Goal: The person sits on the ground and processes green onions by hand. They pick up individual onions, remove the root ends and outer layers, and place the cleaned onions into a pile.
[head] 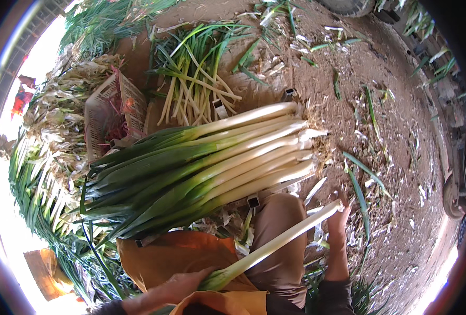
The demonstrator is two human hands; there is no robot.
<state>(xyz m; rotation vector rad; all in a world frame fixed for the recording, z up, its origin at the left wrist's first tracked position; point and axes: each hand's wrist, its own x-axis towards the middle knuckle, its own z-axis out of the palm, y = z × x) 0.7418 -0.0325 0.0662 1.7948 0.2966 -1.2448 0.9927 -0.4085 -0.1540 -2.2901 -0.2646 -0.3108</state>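
Note:
One long green onion (284, 234) lies slantwise across my lap. My left hand (178, 287) is closed around its green part at the lower middle. At its white root end, my right hand (338, 212) has its fingers on the tip; some of the fingers are hidden or blurred. In front of my knees, a large bundle of green onions (217, 157) rests on a metal frame (253, 201), with white stalks and roots to the right and dark green leaves to the left.
A plastic crate (116, 98) with pinkish-red strings stands at the left, beside heaped green onions (55, 134). Beyond the bundle lies a pile of thinner green onions (197, 75). Peeled skins and leaf scraps litter the dirt floor (398, 157). A wheel (347, 6) shows at the top.

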